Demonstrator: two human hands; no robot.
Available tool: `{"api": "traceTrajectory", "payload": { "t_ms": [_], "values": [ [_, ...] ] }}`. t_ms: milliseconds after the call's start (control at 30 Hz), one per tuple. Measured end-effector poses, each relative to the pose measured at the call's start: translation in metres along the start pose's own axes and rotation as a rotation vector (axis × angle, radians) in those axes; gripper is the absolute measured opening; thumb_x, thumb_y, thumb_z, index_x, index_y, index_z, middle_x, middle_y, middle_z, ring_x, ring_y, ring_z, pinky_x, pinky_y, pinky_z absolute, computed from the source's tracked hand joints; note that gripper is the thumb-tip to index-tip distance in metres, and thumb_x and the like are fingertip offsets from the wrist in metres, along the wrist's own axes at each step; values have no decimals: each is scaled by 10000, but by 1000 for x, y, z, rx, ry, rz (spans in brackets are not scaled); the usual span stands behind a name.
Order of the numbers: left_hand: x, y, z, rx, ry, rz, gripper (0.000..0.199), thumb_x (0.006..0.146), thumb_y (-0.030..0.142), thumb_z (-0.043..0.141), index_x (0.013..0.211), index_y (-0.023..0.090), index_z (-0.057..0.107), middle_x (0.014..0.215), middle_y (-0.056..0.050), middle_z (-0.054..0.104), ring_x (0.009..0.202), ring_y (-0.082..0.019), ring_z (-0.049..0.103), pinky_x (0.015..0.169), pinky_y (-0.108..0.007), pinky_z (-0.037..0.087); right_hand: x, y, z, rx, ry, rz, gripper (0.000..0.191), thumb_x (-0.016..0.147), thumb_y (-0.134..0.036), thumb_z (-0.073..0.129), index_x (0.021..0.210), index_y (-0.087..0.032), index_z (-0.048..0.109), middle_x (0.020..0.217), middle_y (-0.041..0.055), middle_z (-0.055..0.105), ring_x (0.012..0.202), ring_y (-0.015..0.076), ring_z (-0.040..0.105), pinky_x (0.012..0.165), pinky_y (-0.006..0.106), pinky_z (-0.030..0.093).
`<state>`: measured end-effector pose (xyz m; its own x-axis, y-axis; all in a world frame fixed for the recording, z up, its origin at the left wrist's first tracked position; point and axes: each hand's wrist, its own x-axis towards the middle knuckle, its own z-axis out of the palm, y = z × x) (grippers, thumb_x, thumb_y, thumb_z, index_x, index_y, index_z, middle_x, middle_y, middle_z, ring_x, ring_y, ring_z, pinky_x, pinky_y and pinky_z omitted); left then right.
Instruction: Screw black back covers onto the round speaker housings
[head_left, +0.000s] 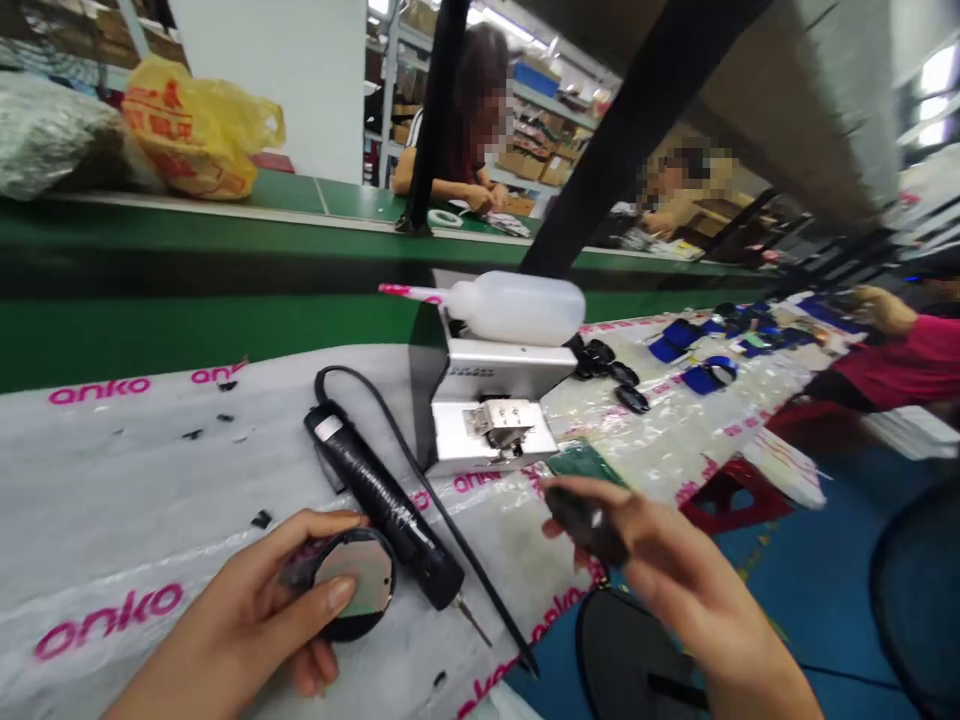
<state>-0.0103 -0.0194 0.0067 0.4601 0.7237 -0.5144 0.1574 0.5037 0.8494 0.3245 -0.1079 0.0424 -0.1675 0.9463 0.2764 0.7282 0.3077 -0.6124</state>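
The round black-rimmed part (362,578) was in the grip of my left hand (289,600), thumb across its pale face, just left of the black electric screwdriver (386,505) on the tabletop (187,470). My right hand (667,560) had its grip on a dark oval piece (585,522), held up near the silver-fronted machine (491,400), which had a white squeeze bottle (521,307) lying on top.

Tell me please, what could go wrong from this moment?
The white bottle lies on its side on the metal device; a bump might roll it off. The left hand holds a round part close to the black tool, so they could knock together. The right hand holds a dark part near the table's edge; it might slip and fall.
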Motion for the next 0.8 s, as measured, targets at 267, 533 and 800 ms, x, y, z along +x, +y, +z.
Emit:
{"api": "traceTrajectory", "payload": {
  "t_ms": [267,533,800],
  "values": [
    [-4,4,-3,-16,-112,20,356,893,427,680,1148,233,525,933,-24,715,495,-103,633,454,-206,508,35,-69,70,-118,-302,-294,421,763,-57,548,1109,-267,662,1391,81,480,1184,208,575,925,314,566],
    [-8,0,1,-35,-114,28,307,893,419,648,1086,248,483,798,39,623,486,-102,595,429,-200,500,40,-64,89,-90,-342,-217,322,929,-236,641,1239,-258,557,1414,103,439,1251,183,545,994,280,534],
    [-14,4,2,43,13,-58,293,836,376,690,950,269,443,763,64,590,480,-104,561,382,-176,444,35,-66,102,127,-84,-164,700,814,-157,782,1410,-233,423,1366,112,527,1290,216,533,1060,321,505]
  ]
}}
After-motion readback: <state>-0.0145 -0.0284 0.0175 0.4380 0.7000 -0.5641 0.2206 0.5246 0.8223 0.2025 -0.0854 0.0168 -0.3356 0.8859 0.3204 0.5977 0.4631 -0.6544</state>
